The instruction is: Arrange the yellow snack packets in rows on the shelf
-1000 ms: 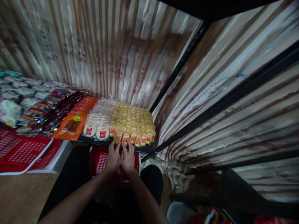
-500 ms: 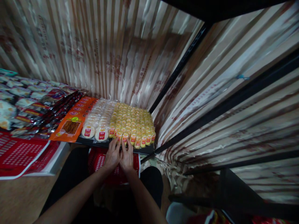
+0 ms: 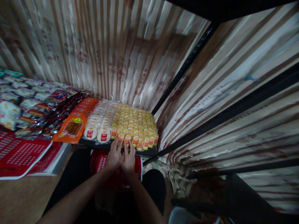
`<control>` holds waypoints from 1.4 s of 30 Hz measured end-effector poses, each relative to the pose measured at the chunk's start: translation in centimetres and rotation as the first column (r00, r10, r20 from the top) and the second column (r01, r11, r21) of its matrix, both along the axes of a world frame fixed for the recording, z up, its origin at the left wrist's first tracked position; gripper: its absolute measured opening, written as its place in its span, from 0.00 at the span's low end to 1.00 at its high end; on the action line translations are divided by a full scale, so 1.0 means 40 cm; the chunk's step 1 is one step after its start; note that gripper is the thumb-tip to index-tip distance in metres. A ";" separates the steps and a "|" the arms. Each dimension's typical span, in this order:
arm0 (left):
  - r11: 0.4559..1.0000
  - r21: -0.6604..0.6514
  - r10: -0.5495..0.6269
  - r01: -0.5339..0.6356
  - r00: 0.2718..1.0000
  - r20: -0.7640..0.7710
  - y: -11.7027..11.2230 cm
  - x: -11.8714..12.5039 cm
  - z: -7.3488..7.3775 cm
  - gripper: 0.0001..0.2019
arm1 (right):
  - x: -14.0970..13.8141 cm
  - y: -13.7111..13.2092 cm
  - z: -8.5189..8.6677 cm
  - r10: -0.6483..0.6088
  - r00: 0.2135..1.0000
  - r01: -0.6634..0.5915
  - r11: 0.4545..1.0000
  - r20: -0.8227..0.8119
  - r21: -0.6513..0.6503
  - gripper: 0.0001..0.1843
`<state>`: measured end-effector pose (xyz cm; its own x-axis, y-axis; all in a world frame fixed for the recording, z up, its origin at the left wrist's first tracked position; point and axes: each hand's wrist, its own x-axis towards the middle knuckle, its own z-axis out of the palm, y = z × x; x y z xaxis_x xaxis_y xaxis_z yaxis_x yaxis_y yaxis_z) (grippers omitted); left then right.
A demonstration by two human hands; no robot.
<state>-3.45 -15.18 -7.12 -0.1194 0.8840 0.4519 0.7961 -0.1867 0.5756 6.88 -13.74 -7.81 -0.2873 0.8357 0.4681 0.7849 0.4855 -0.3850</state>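
Note:
Small yellow-wrapped snack packs [image 3: 135,123] with red and yellow labels stand in tight rows on a black shelf [image 3: 149,152]. Against the front row rest the outstretched fingertips of my left hand [image 3: 114,158]. My right hand [image 3: 128,160] lies right beside it, thumbs close together, its straight fingers touching the front packs too. Neither hand is wrapped around a pack. Just left of the yellow rows are two rows of round white crackers [image 3: 104,135] in clear wrappers, with red labels.
An orange snack bag [image 3: 73,127] and dark packets [image 3: 59,115] lie farther left, with white-and-orange packets [image 3: 24,92] beyond. Red baskets sit below: one at left [image 3: 25,155], another under my hands [image 3: 101,161]. Black frame bars [image 3: 184,74] and a striped curtain [image 3: 105,46] border the shelf.
The view has shifted slightly, so everything sits a little farther right. My hands stay at the front row, fingers still stretched against the packs. The packs show no clear movement.

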 end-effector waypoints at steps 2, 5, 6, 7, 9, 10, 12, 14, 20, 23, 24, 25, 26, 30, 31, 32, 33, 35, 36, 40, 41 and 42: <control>1.000 -0.012 -0.021 0.021 1.000 -0.014 0.000 -0.001 0.002 0.27 | 0.000 0.000 -0.003 -0.011 1.000 0.010 1.000 0.025 0.016 0.30; 0.999 -0.009 -0.039 0.039 0.999 -0.032 0.003 -0.003 0.004 0.26 | -0.001 0.002 -0.006 -0.007 0.999 0.006 1.000 0.054 0.020 0.30; 0.999 -0.005 -0.035 0.035 0.999 -0.032 0.004 -0.004 0.003 0.26 | 0.000 0.002 -0.007 -0.004 0.998 0.002 1.000 0.056 0.023 0.29; 1.000 0.003 -0.028 0.028 0.999 -0.030 0.004 -0.004 0.002 0.26 | 0.000 0.001 -0.007 0.002 0.998 -0.003 1.000 0.056 0.030 0.29; 1.000 0.028 -0.011 0.012 1.000 -0.025 0.004 -0.002 -0.003 0.27 | 0.003 -0.005 -0.007 0.007 0.999 -0.009 0.999 0.052 0.046 0.29; 0.999 0.046 -0.002 0.003 1.000 -0.021 0.003 -0.002 -0.007 0.27 | 0.004 -0.009 -0.008 0.005 0.999 -0.008 0.999 0.052 0.053 0.28; 0.997 0.080 0.010 -0.009 1.000 -0.012 0.001 0.000 -0.013 0.27 | 0.007 -0.018 -0.010 0.003 0.998 -0.006 0.998 0.055 0.056 0.28; 0.995 0.095 0.011 -0.011 1.000 -0.005 -0.001 0.001 -0.016 0.27 | 0.009 -0.025 -0.014 0.002 0.998 -0.005 0.999 0.062 0.051 0.27; 0.998 0.058 -0.016 0.017 1.000 -0.015 0.005 0.002 0.000 0.28 | 0.009 -0.020 -0.017 -0.030 0.997 0.029 0.999 0.071 0.018 0.28; 0.998 0.047 -0.035 0.037 0.998 -0.049 0.007 0.000 0.006 0.28 | 0.010 -0.012 -0.012 -0.021 0.997 0.020 1.000 0.069 0.018 0.29; 0.998 0.045 -0.038 0.041 0.997 -0.064 0.008 -0.001 0.006 0.27 | 0.011 -0.011 -0.010 -0.010 0.998 0.009 1.000 0.068 0.021 0.29; 0.998 0.044 -0.039 0.042 0.996 -0.079 0.008 -0.002 0.005 0.27 | 0.012 -0.010 -0.010 -0.001 0.998 -0.001 1.000 0.067 0.023 0.29; 0.998 0.045 -0.037 0.042 0.995 -0.091 0.008 -0.003 0.003 0.26 | 0.013 -0.010 -0.010 0.004 0.998 -0.006 1.000 0.066 0.024 0.30; 0.998 0.050 -0.033 0.039 0.992 -0.121 0.010 -0.004 -0.002 0.24 | 0.018 -0.008 -0.015 0.008 0.998 -0.009 1.000 0.064 0.020 0.31; 0.998 0.049 -0.031 0.037 0.992 -0.121 0.010 -0.003 -0.002 0.24 | 0.018 -0.007 -0.016 0.011 0.998 -0.012 1.000 0.061 0.022 0.31; 0.998 0.049 -0.028 0.034 0.992 -0.120 0.011 -0.001 -0.001 0.25 | 0.019 -0.005 -0.016 0.017 0.998 -0.018 1.000 0.058 0.025 0.30; 0.998 0.049 -0.023 0.029 0.993 -0.119 0.012 0.001 0.000 0.25 | 0.020 -0.004 -0.017 0.025 0.998 -0.027 0.999 0.054 0.029 0.30; 0.998 0.052 -0.016 0.022 0.993 -0.119 0.012 0.004 -0.001 0.24 | 0.022 -0.002 -0.018 0.042 0.998 -0.044 0.998 0.044 0.035 0.30; 0.998 0.054 -0.012 0.018 0.993 -0.120 0.012 0.005 -0.002 0.24 | 0.023 -0.001 -0.018 0.051 0.998 -0.052 0.998 0.038 0.036 0.30; 0.998 0.067 -0.002 0.010 0.993 -0.120 0.012 0.005 -0.011 0.25 | 0.028 0.001 -0.021 0.072 0.997 -0.073 0.997 0.014 0.035 0.31; 0.998 0.068 -0.003 0.011 0.993 -0.115 0.012 0.005 -0.011 0.25 | 0.029 0.002 -0.022 0.075 0.997 -0.076 0.997 0.015 0.035 0.31; 0.998 0.067 -0.006 0.014 0.994 -0.109 0.014 0.005 -0.010 0.25 | 0.029 0.003 -0.023 0.077 0.997 -0.077 0.996 0.019 0.035 0.31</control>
<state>-3.25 -14.64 -7.53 -0.0576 0.8519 0.5205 0.8514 -0.2304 0.4713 8.02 -13.62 -8.74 -0.3585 0.7939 0.4912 0.7512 0.5577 -0.3531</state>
